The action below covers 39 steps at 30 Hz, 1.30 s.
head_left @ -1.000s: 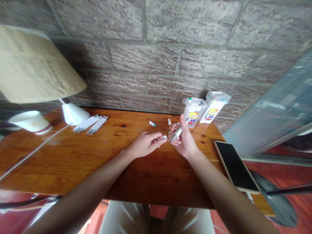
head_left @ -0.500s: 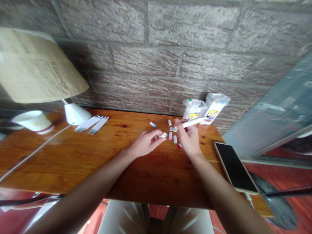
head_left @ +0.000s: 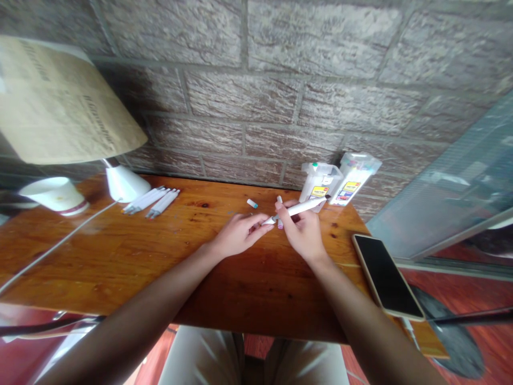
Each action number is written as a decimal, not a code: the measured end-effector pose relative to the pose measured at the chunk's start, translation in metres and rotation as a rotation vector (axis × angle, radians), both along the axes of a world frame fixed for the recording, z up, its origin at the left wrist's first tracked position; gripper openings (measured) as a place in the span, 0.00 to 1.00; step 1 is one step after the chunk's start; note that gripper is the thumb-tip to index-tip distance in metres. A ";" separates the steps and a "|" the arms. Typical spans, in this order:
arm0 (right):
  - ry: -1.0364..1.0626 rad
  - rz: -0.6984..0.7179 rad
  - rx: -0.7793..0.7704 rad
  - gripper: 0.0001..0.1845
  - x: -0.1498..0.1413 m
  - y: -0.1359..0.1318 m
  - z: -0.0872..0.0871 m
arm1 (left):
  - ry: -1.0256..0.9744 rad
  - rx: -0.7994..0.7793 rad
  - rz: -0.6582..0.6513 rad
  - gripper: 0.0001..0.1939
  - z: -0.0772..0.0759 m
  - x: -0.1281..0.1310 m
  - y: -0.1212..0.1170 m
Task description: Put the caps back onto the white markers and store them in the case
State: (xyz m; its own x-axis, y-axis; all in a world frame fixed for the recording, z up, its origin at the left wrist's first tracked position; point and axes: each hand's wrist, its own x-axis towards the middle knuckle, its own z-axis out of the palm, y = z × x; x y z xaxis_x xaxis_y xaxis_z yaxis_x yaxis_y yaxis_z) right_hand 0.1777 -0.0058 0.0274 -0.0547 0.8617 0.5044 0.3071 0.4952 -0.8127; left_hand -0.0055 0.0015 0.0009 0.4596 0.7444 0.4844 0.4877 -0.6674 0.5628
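Note:
My left hand (head_left: pixel 241 234) pinches a small white marker cap (head_left: pixel 269 221) between thumb and fingertips. In my right hand (head_left: pixel 302 230) is a white marker (head_left: pixel 306 206), held slantwise with its dark end up to the right. The marker's grey tip end meets the mouth of the cap; how deep it sits inside I cannot tell. A loose cap with a teal end (head_left: pixel 252 203) lies on the table beyond my left hand. Two other caps, one with a pink-purple end (head_left: pixel 280 223), show partly beside my right fingers; my right hand hides the spot behind it.
Two clear plastic marker boxes (head_left: pixel 348 184) stand by the wall at the back right. Several white markers (head_left: pixel 154 202) lie near the lamp (head_left: pixel 124 184) at the left, beside a paper cup (head_left: pixel 58 195). A phone (head_left: pixel 387 275) rests on the table's right edge.
My right hand has moved left with the marker, bringing its tip to the cap in my left hand. Caps that lay in view between the hands are now mostly covered.

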 end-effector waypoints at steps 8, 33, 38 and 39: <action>0.156 -0.180 0.041 0.13 0.007 0.007 0.013 | -0.017 0.017 0.014 0.13 -0.003 -0.001 0.002; 0.106 -0.222 0.031 0.15 0.010 0.008 0.011 | -0.171 0.053 0.103 0.10 -0.001 -0.001 0.004; 0.151 -0.154 0.035 0.15 0.004 0.003 0.011 | -0.171 0.018 0.094 0.10 0.000 -0.001 0.005; 0.131 -0.146 0.051 0.15 0.003 0.002 0.010 | -0.169 0.011 0.091 0.10 0.000 -0.001 0.005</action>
State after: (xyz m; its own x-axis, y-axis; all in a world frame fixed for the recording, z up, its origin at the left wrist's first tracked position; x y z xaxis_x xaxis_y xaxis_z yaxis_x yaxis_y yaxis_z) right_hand 0.1810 -0.0040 0.0376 0.1377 0.8291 0.5419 0.2715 0.4945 -0.8257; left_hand -0.0066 0.0062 0.0006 0.3021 0.7735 0.5572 0.4452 -0.6313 0.6350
